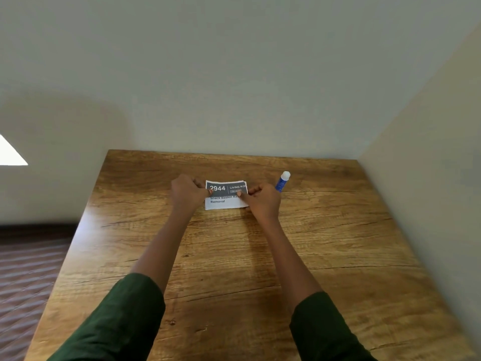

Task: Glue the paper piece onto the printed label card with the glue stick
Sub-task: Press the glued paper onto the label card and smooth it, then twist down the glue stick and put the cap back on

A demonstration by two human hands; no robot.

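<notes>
On the brown wood-grain table [234, 256], both hands pinch the white printed label card [226, 195]: left hand [188, 191] and right hand [263, 201] cover its side edges, the paper piece perhaps hidden; the blue white-capped glue stick [282, 181] tilts toward upper right.

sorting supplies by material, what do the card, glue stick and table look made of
Card: thin matte printed paper; its edges curl slightly. Glue stick: smooth plastic by the look, blue body, white cap with a faint sheen. Table: wood-grain top with a semi-gloss glare; solid wood or laminate cannot be told.
</notes>
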